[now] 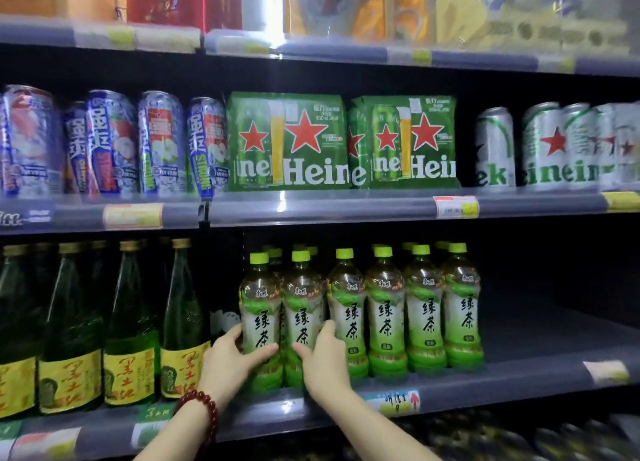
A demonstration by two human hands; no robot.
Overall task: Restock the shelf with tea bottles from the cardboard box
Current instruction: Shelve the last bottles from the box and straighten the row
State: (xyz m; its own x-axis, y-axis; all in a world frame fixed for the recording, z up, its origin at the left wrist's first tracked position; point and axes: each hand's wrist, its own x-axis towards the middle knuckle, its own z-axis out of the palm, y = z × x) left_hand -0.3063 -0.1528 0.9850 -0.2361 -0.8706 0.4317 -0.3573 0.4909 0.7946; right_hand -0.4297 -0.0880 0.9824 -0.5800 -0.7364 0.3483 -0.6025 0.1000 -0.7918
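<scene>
Left hand (230, 355) curls round the leftmost green tea bottle (260, 317) at the shelf (519, 374) front; right hand (320, 355) grips the 2nd bottle (302, 317) beside it, both standing w/ four more to the right. Risk: pushing the pair in could knock the rows behind or tip the neighbor, since bottles sit touching. Dark glass bottles (180, 322) w/ yellow labels crowd the left side; Heineken packs (287, 142) sit on the shelf above. Cardboard box not in view.

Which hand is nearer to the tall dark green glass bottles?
Left. The left hand grips the leftmost tea bottle right beside the glass bottles; the right hand holds the next tea bottle, farther away.
</scene>
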